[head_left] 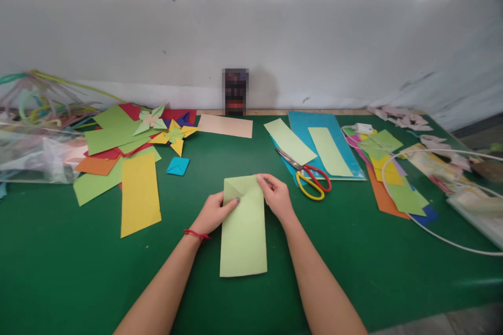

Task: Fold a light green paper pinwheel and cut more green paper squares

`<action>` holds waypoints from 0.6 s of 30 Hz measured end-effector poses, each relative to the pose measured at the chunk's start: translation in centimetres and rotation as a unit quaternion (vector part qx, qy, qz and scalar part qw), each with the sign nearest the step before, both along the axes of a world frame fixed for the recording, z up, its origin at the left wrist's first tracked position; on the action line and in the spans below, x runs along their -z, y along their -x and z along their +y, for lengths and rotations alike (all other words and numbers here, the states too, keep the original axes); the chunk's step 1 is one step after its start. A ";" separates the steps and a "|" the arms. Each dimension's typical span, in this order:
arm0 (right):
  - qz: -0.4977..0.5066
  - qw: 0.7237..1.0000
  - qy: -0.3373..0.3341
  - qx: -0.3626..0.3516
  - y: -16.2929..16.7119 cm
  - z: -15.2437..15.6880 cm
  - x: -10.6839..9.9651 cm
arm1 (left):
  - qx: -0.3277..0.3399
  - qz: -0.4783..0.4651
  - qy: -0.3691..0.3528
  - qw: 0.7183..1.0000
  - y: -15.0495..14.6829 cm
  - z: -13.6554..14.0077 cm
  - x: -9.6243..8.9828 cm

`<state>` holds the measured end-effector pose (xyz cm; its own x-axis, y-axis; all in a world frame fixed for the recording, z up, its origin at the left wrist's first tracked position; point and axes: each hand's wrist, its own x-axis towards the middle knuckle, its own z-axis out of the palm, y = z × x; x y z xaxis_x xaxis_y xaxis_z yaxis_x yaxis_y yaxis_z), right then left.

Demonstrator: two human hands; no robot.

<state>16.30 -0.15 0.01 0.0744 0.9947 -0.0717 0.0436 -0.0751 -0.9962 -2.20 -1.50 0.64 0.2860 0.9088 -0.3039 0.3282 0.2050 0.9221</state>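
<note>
Paper (pixel 244 241) lies under left thumb (pixel 231 206), right fingertips (pixel 261 181) at its corner.

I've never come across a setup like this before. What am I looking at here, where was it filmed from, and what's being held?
There is no machine here, only a person's two bare hands. The single picture comes from a camera worn on the person's head, looking forward and down.

The left hand and right hand hold a light green paper: the left thumb rests on its face, while the right fingers grip its upper right corner.

On the green table, to the left, lie a yellow sheet, a folded blue square and a yellow paper star. To the right are scissors. A dark object by the wall is too pixelated to identify.
</note>
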 end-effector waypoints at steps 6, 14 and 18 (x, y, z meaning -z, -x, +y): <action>-0.006 0.999 -0.009 0.038 -0.2 -0.2 -0.8 | 0.028 -0.036 0.043 0.998 0.3 0.1 -0.5; -0.019 0.999 0.008 -0.030 -0.5 -0.2 -0.5 | -0.012 0.010 0.011 1.000 0.2 -0.3 -0.1; -0.047 0.995 0.033 -0.085 -0.6 -0.4 -0.7 | -0.055 -0.020 0.017 0.998 -0.2 -0.1 -0.1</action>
